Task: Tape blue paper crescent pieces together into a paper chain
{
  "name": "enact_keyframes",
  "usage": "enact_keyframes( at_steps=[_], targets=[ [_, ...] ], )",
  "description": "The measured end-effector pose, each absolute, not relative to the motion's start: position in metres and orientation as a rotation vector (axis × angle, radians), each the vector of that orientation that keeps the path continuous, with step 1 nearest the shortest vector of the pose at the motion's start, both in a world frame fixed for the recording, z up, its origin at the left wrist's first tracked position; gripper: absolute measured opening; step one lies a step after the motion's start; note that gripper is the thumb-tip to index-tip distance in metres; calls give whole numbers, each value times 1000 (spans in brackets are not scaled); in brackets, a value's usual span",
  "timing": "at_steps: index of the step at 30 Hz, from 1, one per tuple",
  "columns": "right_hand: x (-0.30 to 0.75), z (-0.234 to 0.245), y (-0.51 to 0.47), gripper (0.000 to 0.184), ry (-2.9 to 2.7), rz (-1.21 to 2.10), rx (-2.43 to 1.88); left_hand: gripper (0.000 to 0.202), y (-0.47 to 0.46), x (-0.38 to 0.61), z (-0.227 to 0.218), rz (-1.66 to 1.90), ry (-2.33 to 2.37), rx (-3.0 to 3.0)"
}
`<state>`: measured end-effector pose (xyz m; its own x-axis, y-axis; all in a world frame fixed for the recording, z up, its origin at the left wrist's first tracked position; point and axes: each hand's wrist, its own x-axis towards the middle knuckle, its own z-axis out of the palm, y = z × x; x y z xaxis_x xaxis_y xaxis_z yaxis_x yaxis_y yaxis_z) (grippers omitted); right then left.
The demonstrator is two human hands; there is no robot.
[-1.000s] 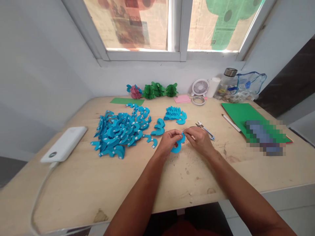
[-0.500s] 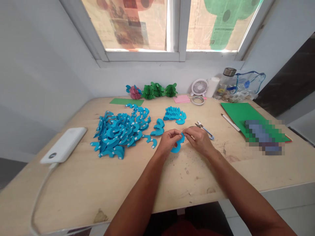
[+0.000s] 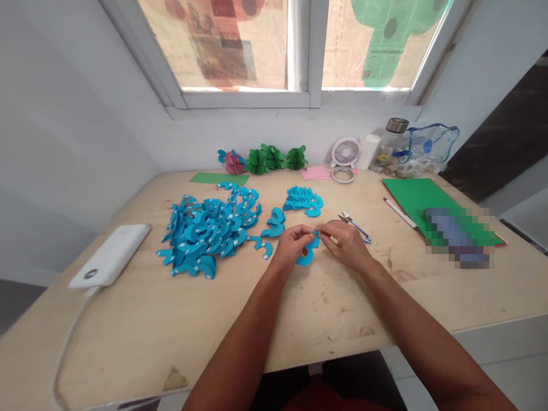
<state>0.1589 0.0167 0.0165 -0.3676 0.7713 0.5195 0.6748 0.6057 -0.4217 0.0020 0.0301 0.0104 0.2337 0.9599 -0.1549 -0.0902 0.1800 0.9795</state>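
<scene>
Between my hands is a curved blue paper cutout [image 3: 306, 258], held just above the wooden table [image 3: 180, 325]. My left hand [image 3: 293, 246] pinches it from the left, thumb and fingers closed. My right hand [image 3: 343, 240] has its fingertips closed at the cutout's upper end; whether something small is in them, I cannot make out. Left of my hands lies a big heap of similar blue paper cutouts [image 3: 208, 231], many with small white squares on them. A few blue pieces [image 3: 274, 222] lie apart, nearer my left hand. Farther back is a smaller fanned row of blue pieces [image 3: 302, 200].
Small scissors [image 3: 355, 226] lie beyond my right hand. A white pen [image 3: 400, 213] and green sheets [image 3: 411, 197] are at the right. Along the wall stand green paper figures [image 3: 274, 158], a small fan [image 3: 346, 152] and a bottle [image 3: 390, 145]. A white power bank [image 3: 110, 255] with its cable lies left.
The view has shifted very slightly. Both hands stay together at the blue cutout, and its lower part has moved a little to the left.
</scene>
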Motion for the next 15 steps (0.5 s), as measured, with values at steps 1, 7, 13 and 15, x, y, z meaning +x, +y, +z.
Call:
enact_keyframes(
  at_steps=[1,7,13,15],
  targets=[
    [158,17,16,18,-2110,201,-1135,16,31,2,10,975,1034,1105],
    [158,18,17,20,-1832,425,-1239,17,30,1,12,1005,1009,1106],
    [157,15,21,22,-1688,803,-1275,19,29,4,10,1002,998,1126],
    [154,13,21,20,-1638,883,-1270,22,31,5,9,1002,991,1124]
  ],
)
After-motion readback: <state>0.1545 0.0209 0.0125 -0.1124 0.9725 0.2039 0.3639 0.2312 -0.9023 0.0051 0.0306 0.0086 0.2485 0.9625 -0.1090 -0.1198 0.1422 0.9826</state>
